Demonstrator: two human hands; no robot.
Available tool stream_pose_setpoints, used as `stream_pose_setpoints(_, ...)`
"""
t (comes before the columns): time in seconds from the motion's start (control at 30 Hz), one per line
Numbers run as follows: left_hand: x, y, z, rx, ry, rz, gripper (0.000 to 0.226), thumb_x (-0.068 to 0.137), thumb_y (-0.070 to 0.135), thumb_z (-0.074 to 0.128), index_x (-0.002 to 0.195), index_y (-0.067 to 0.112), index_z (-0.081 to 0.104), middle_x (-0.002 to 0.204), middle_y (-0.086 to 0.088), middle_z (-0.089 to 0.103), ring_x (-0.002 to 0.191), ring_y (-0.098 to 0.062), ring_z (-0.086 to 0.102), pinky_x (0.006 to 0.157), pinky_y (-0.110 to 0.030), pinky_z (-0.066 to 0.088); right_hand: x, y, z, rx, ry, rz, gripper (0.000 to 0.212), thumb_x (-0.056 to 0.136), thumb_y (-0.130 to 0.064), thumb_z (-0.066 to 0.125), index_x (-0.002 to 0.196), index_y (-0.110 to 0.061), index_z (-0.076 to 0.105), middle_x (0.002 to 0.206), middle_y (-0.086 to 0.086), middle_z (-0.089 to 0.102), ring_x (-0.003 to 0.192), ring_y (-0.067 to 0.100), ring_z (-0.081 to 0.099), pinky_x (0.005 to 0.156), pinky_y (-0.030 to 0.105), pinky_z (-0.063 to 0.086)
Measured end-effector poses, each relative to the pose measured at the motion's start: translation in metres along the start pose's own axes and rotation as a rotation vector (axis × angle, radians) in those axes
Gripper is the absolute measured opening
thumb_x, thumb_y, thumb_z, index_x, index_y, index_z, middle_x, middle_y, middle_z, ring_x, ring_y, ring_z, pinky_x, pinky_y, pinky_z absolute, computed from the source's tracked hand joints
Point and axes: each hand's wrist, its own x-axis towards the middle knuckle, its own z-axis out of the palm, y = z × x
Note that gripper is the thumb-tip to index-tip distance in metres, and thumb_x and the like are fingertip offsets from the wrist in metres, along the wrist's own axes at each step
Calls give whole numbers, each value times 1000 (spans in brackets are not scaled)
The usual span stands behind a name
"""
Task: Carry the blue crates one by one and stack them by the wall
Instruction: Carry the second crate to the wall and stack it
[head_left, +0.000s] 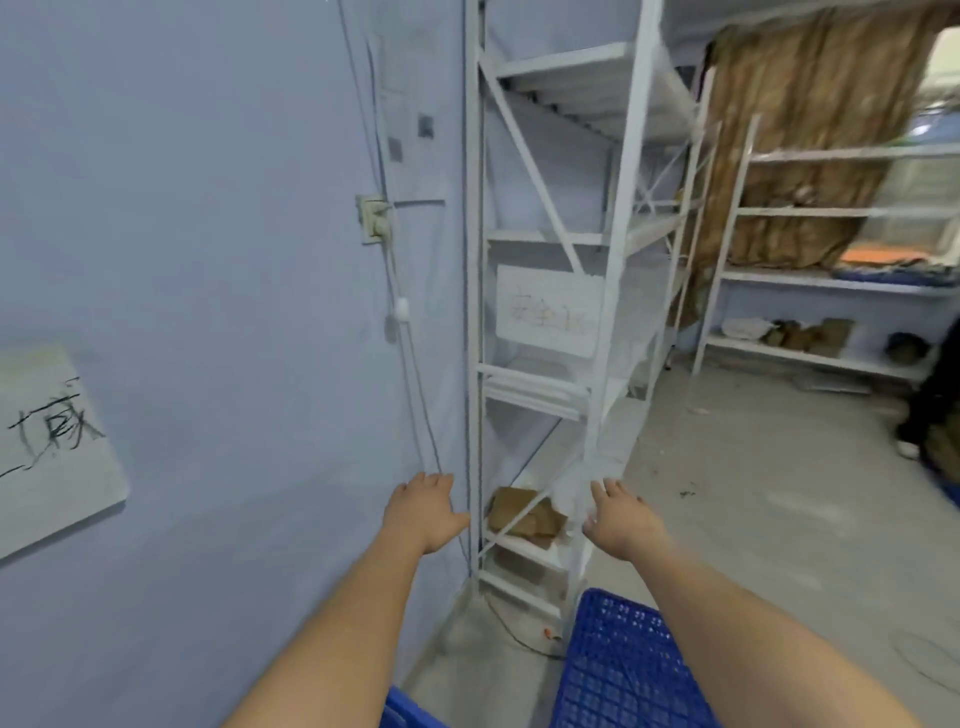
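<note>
Two bare arms reach forward, both hands empty with fingers spread: the left hand (423, 512) near the wall (208, 260), the right hand (621, 517) in front of the white rack (545, 322). Below the right forearm sits a blue crate (618, 670) on the floor, close to the rack's foot. Another crate's edge (408, 709) shows under the left forearm, beside the wall. Brown boxes (524, 512) lie on the rack's low shelf.

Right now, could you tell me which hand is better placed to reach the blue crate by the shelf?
Right. The right hand hangs open above the blue crate; the left hand is open too, nearer the wall.
</note>
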Motion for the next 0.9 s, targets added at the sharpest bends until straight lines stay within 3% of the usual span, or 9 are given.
stream_pose_setpoints(0.23,48,165,-34,35,39,239,73,91,51,42,152,15,22,156,-8,29,142,-24,28,115,-35,26,-28,142,-70,14,87,230,69,90,-43,46,147,-9,28,153,13,29,143,28,24,116,41,24)
stream_pose_setpoints(0.5,75,306,-10,58,33,353,70,92,50,39,151,17,23,155,-8,31,141,-26,30,114,-36,29,-55,272,-92,-52,64,362,72,90,-48,44,150,-15,23,157,9,24,144,26,23,116,41,21)
stream_pose_setpoints(0.67,88,344,21,40,-59,320,72,92,50,39,153,16,18,158,-9,25,143,-25,27,114,-37,25,-52,318,-82,-39,4,395,72,91,-47,43,151,-14,19,158,9,20,145,26,20,117,42,20)
stream_pose_setpoints(0.9,146,342,40,43,-85,278,72,92,53,34,152,16,19,156,-9,29,142,-25,27,114,-38,26,-7,345,-53,4,-47,412,70,92,-45,41,150,-13,18,157,8,22,144,26,21,116,41,22)
